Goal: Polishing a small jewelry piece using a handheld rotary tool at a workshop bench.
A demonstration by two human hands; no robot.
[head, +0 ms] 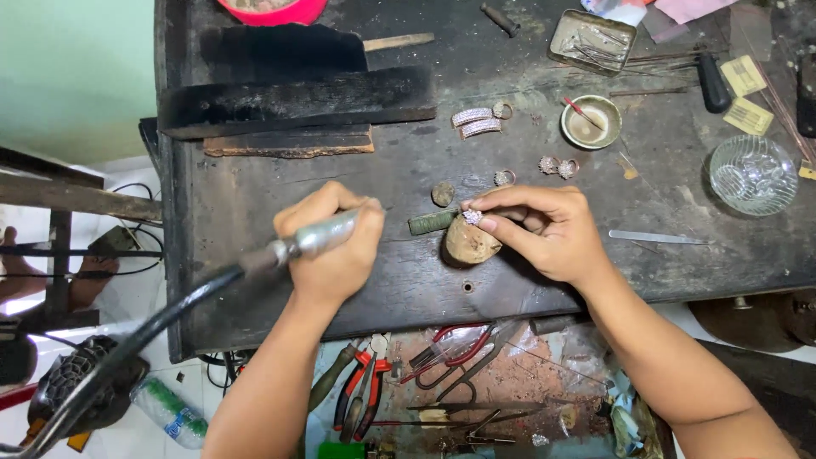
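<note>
My left hand (333,246) grips a silver rotary handpiece (316,238) on a black flexible shaft that runs off to the lower left. Its tip, wrapped in green (432,223), points right toward a small sparkling stone-set ring (473,218). My right hand (544,229) pinches that ring between thumb and fingertips and holds it against a rounded wooden peg (469,245) at the middle of the dark workbench (255,204). The two hands are close together, almost touching at the ring.
Other stone-set jewellery pieces (478,122) and rings (558,167) lie behind my hands. A small metal cup (592,122), a metal tin (592,39), a glass bowl (753,175) and tweezers (656,238) sit to the right. Charred blocks (297,102) lie at back left. Pliers (365,382) fill the drawer below.
</note>
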